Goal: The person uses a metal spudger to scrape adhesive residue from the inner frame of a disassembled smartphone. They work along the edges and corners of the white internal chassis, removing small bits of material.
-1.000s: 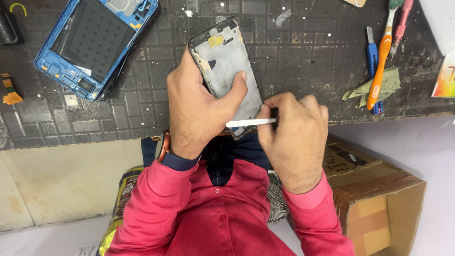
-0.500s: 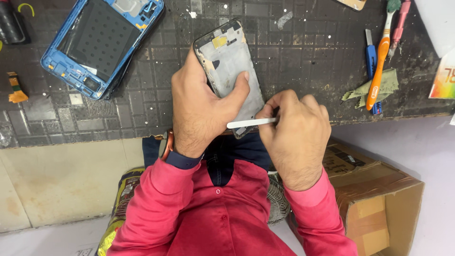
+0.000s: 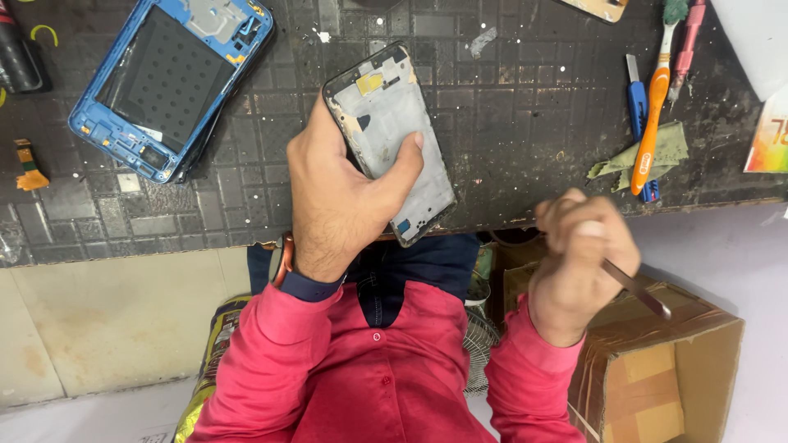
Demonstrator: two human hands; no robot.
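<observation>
Head view: left hand (image 3: 341, 197) grips a grey phone frame (image 3: 392, 135) by its long edges, thumb across the bare inner plate, frame tilted over the near edge of the dark gridded mat (image 3: 509, 148). Right hand (image 3: 579, 262) is clenched around a thin flat pry tool (image 3: 636, 289), held off the table above a cardboard box (image 3: 657, 369), well apart from the frame. Frame looks light, thin, stiff but likely bendable; black rim probably fragile. Best held by the side rails, not the plate. Blue phone housing (image 3: 168, 86) lies far left.
</observation>
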